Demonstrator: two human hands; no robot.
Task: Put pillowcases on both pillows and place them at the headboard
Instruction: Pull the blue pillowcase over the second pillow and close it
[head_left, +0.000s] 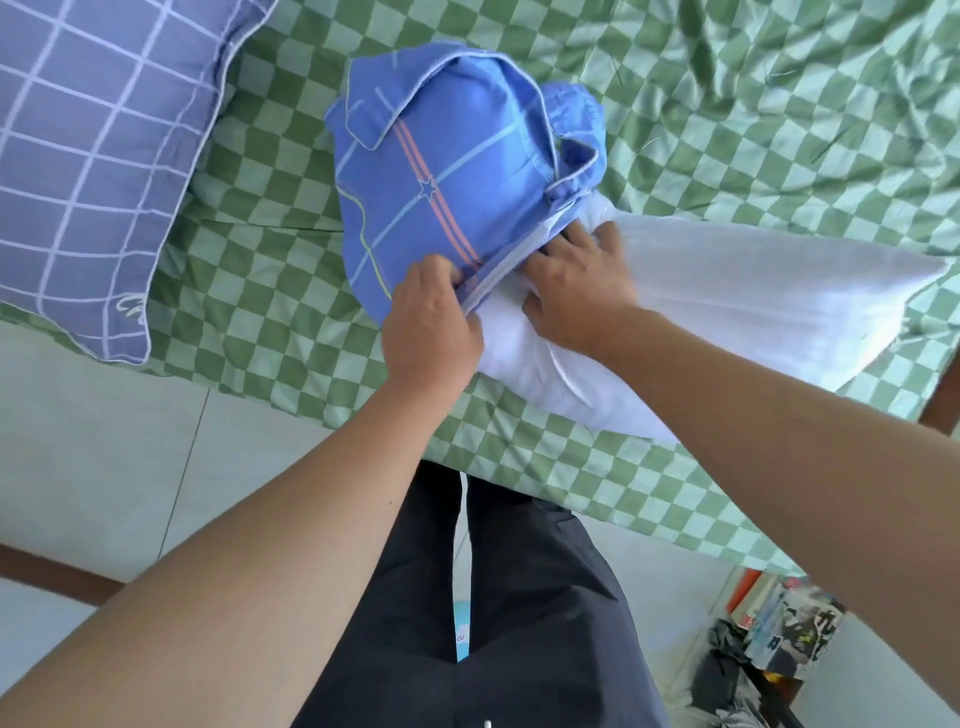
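A bare white pillow (727, 312) lies across the green checked bed, one end pushed into a blue pillowcase (441, 171) with orange stripes and a star. My left hand (434, 325) pinches the pillowcase's open edge. My right hand (576, 280) presses on the white pillow, fingertips tucked under the pillowcase opening. A second pillow (88, 156), in a purple-blue grid pillowcase, lies at the left on the bed.
The green checked sheet (779, 104) covers the bed, rumpled at the far right. I stand at the bed's edge on a pale tiled floor (104, 441). Books and bags (769, 634) sit on the floor at the lower right.
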